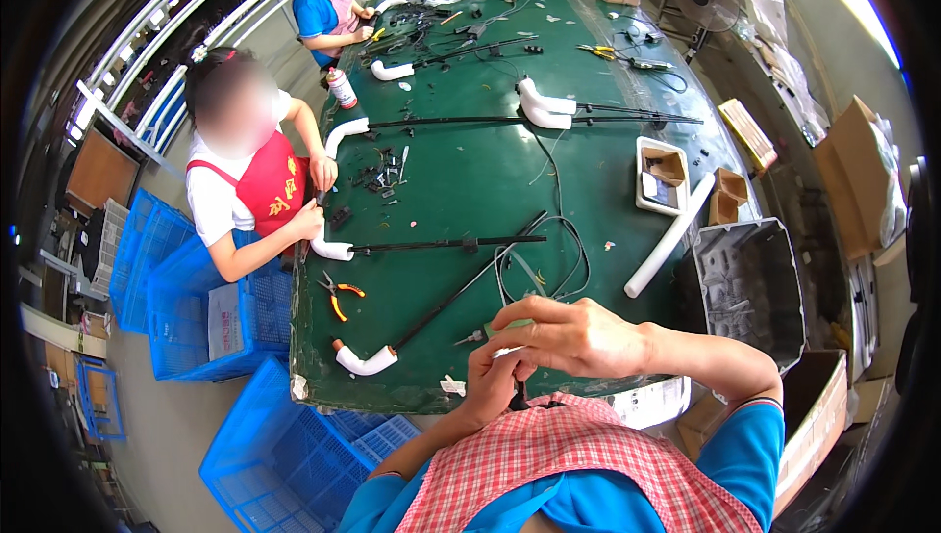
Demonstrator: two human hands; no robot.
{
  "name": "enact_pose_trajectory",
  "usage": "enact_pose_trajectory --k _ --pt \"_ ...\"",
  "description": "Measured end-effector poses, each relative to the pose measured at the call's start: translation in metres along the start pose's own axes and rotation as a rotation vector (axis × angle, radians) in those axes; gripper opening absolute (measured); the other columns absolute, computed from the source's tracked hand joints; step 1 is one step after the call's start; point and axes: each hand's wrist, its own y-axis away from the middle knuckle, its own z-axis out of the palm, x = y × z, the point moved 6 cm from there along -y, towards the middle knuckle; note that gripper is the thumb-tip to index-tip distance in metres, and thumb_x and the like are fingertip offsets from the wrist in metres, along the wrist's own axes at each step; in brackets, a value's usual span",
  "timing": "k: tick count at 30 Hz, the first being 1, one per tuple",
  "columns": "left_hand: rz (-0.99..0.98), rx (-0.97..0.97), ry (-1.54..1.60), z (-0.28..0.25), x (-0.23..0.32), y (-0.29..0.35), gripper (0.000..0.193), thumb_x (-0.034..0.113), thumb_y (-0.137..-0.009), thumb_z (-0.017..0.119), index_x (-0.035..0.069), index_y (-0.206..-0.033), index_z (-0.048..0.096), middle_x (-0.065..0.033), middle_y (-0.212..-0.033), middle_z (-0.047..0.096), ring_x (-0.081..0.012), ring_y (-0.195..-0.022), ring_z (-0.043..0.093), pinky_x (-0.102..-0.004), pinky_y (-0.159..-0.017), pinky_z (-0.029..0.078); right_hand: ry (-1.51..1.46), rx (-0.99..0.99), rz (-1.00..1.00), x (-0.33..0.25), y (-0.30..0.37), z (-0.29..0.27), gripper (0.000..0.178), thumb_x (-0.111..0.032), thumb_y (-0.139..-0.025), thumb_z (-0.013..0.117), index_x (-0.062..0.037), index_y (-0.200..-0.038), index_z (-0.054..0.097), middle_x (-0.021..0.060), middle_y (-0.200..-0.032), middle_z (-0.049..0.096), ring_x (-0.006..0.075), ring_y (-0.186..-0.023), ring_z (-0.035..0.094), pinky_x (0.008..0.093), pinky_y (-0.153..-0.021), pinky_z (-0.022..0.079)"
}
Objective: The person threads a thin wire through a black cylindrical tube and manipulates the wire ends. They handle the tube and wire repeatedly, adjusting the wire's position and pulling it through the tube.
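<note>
Close to my apron, at the near table edge, my left hand and my right hand meet with bent fingers. Both are closed around something small and dark, mostly hidden by the fingers. Beside my knuckles there is a thin metal tip near a greenish piece; whether a hand holds it, I cannot tell. To the left of my hands a white curved tube sits on the end of a slanting black rod. Grey cable loops on the table beyond my hands.
Orange-handled pliers lie on the green table. A co-worker in a red apron works at the left edge, another person farther off. At right are a white tube and a grey bin. Blue crates stand left.
</note>
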Motion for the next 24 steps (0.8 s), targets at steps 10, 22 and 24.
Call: enact_pose_trajectory --k 10,22,24 --pt "-0.001 -0.051 -0.118 0.021 0.017 -0.005 0.029 0.019 -0.102 0.043 -0.005 -0.095 0.058 -0.0114 -0.074 0.055 -0.0144 -0.061 0.048 -0.0272 -0.058 0.04 -0.367 0.381 0.169 -0.016 -0.011 -0.099 0.037 -0.027 -0.103 0.041 0.0014 -0.105 0.065 0.0117 -0.103 0.065 0.014 -0.083 0.062 0.0236 -0.06 0.05" --pt "0.075 -0.138 -0.125 0.018 0.016 -0.005 0.023 0.008 -0.094 0.043 -0.005 -0.104 0.059 -0.0127 -0.079 0.057 -0.0165 -0.067 0.052 -0.0288 -0.063 0.043 -0.989 0.742 -0.087 -0.039 -0.057 -0.177 0.047 -0.041 -0.103 0.032 -0.0043 -0.096 0.06 0.0018 -0.064 0.054 0.0099 -0.035 0.041 0.0232 -0.031 0.036" --pt "0.06 -0.107 -0.137 0.017 0.016 -0.004 0.023 0.01 -0.094 0.045 -0.005 -0.105 0.059 -0.0111 -0.077 0.057 -0.0153 -0.067 0.051 -0.0281 -0.062 0.043 -1.025 0.575 -0.247 -0.051 -0.066 -0.181 0.034 -0.02 -0.106 0.026 0.0032 -0.107 0.05 0.0044 -0.067 0.048 0.0069 -0.037 0.037 0.0155 -0.029 0.038"
